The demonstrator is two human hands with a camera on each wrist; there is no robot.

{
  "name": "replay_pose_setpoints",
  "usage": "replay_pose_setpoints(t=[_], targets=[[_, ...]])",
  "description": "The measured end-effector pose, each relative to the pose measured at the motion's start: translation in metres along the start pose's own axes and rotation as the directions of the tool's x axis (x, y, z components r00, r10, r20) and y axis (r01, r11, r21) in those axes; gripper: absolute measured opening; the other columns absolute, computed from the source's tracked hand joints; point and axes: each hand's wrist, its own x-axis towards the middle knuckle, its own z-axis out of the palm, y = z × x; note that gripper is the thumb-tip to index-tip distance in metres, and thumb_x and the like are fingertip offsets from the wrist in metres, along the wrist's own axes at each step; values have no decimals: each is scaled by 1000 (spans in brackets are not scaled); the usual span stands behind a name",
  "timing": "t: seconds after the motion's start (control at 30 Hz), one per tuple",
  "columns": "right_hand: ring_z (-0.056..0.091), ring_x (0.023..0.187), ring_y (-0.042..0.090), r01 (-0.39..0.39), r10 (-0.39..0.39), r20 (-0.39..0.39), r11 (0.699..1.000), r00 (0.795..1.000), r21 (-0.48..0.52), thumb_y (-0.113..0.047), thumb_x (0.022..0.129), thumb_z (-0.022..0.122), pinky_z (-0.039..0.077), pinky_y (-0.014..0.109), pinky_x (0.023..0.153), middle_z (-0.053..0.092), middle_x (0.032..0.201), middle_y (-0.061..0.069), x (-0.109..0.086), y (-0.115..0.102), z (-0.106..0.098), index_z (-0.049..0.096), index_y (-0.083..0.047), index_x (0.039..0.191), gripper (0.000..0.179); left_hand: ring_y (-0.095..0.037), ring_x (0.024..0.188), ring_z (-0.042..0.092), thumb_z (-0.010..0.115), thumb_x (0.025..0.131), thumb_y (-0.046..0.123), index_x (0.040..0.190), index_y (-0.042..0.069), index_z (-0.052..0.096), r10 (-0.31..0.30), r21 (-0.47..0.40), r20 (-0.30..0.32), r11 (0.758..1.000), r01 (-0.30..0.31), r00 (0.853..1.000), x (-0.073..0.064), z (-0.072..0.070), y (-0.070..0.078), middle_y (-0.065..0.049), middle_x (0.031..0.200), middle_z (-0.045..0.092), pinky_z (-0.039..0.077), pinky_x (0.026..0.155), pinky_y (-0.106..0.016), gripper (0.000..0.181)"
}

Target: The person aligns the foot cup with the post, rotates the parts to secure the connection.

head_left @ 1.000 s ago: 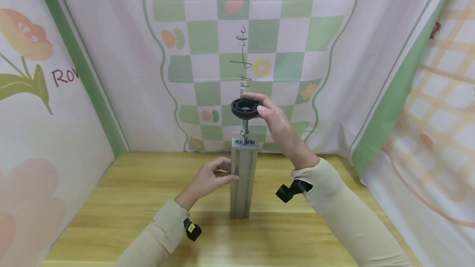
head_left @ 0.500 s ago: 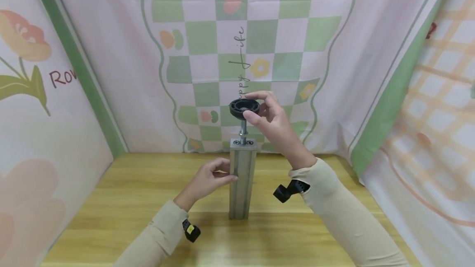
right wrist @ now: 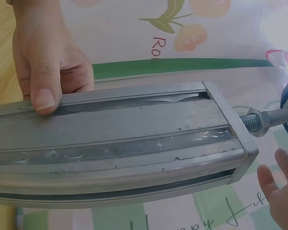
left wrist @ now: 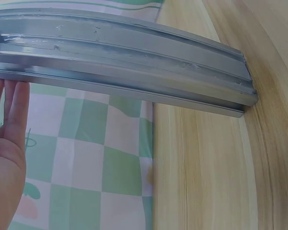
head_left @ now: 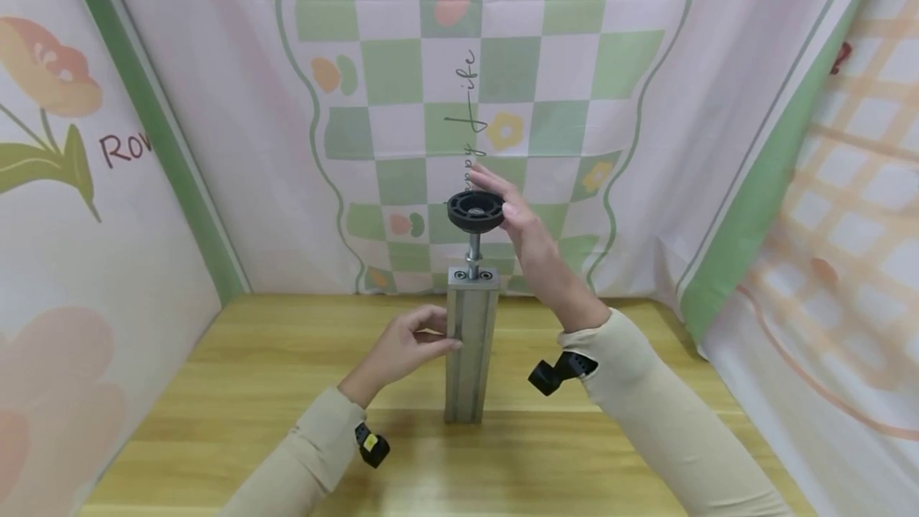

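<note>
A grey aluminium profile [head_left: 470, 357] stands upright on the wooden table. From its end plate [right wrist: 230, 124] rises a threaded rod [head_left: 474, 247] with a nut [right wrist: 262, 123], topped by a black round levelling foot [head_left: 475, 222]. My left hand [head_left: 402, 347] grips the profile at mid-height, thumb on the near face in the right wrist view and fingers [left wrist: 15, 103] beneath it in the left wrist view. At the right side of the levelling foot is my right hand [head_left: 534, 250], fingers extended, thumb tip right at the foot's rim.
The wooden table [head_left: 273, 373] reaches back to a checkered green and white curtain [head_left: 402, 78]. Printed curtains also hang at the left [head_left: 65, 246] and right [head_left: 854, 262]. A small black camera is strapped to each wrist.
My right hand first moved its thumb round to the front of the levelling foot, then drew back to the right, and its fingers straightened off the foot. My left hand has stayed on the profile.
</note>
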Motion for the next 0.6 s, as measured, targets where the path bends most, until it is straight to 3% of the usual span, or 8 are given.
replay_pose_setpoints(t=[0.2, 0.6], targets=[[27, 146, 24, 10, -12, 18, 997, 1000, 78, -21, 103, 21, 20, 51, 120, 29, 161, 11, -3, 1, -1, 31, 4, 153, 57, -21, 96, 68, 77, 90, 8, 116, 5, 67, -8, 5, 6, 1000, 8, 1000, -1, 0, 1, -9, 104, 68, 60, 84, -32, 28], [42, 138, 25, 30, -30, -9, 999, 1000, 26, -22, 104, 27, 30, 44, 116, 44, 153, 8, -6, 2, -5, 45, 0, 147, 52, -21, 96, 68, 77, 89, 7, 116, 2, 66, -19, -2, 5, 1000, 19, 1000, -2, 0, -1, -10, 105, 67, 60, 85, -32, 30]])
